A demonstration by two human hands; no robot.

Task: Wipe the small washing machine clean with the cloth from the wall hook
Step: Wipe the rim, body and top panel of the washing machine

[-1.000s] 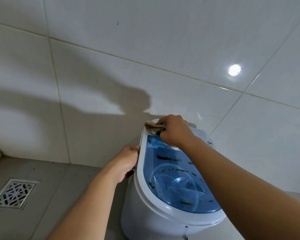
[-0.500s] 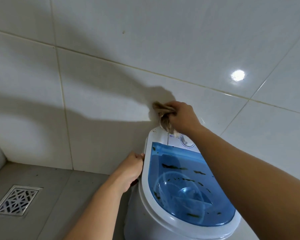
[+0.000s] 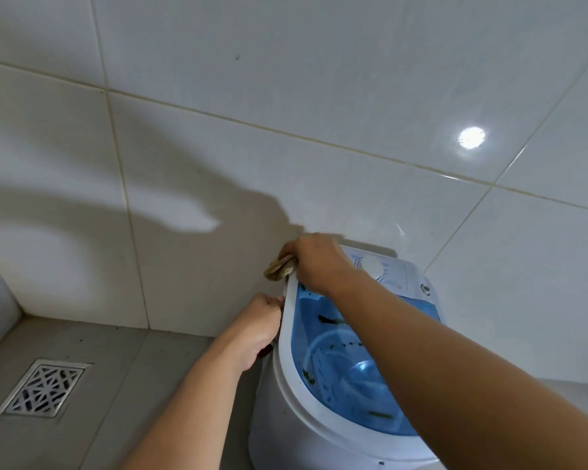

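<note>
While the small white washing machine (image 3: 286, 412) stands on the grey floor against the tiled wall, the right hand (image 3: 316, 262) squeezes a bunched tan cloth (image 3: 279, 268) tight at the far left corner of its top, and most of the cloth is hidden inside the fist. The left hand (image 3: 257, 330) curls around the machine's left rim, its fingertips tucked out of sight. The right forearm covers part of the see-through blue lid (image 3: 323, 361), which has dark smudges, and the picture's edge cuts off the machine's bottom.
</note>
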